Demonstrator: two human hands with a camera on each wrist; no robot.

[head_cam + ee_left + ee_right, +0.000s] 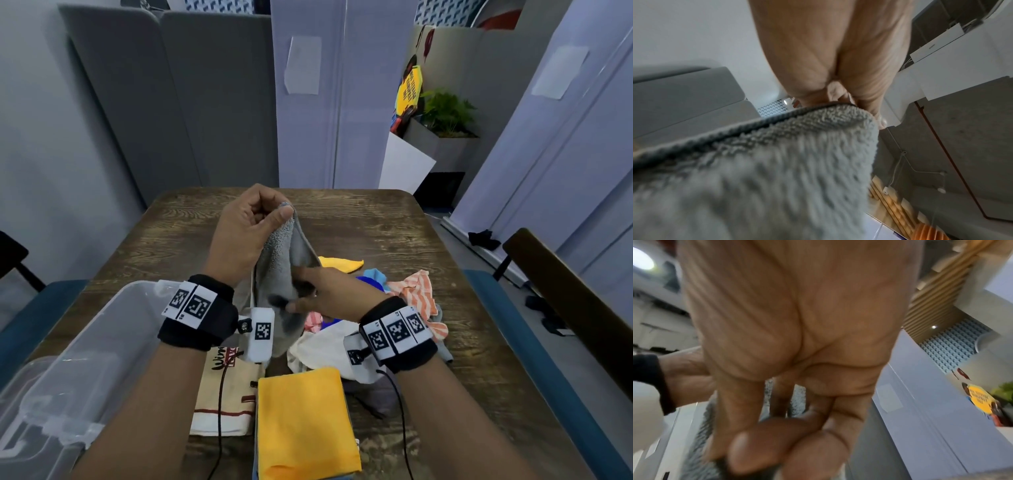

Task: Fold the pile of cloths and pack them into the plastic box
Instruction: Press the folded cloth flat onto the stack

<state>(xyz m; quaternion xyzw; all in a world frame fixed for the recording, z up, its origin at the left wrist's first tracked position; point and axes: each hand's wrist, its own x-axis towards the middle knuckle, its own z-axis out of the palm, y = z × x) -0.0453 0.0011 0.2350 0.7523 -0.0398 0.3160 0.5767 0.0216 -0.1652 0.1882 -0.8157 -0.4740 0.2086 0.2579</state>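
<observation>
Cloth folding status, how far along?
Done: one yellow cloth lies folded at the near table edge; no cloth visible in the plastic box. In hand: gray cloth, left hand pinching its top corner, right hand gripping lower down. Left: the jumbled pile, then packing.

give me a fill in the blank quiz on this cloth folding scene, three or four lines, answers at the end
1. The lifted towel is ___ in colour.
2. The left hand pinches the towel's corner ___ the right hand, which grips it too.
3. The folded cloth nearest the person is ___.
4. The clear plastic box stands on the person's ___ side.

Missing words: grey; above; yellow; left.
</observation>
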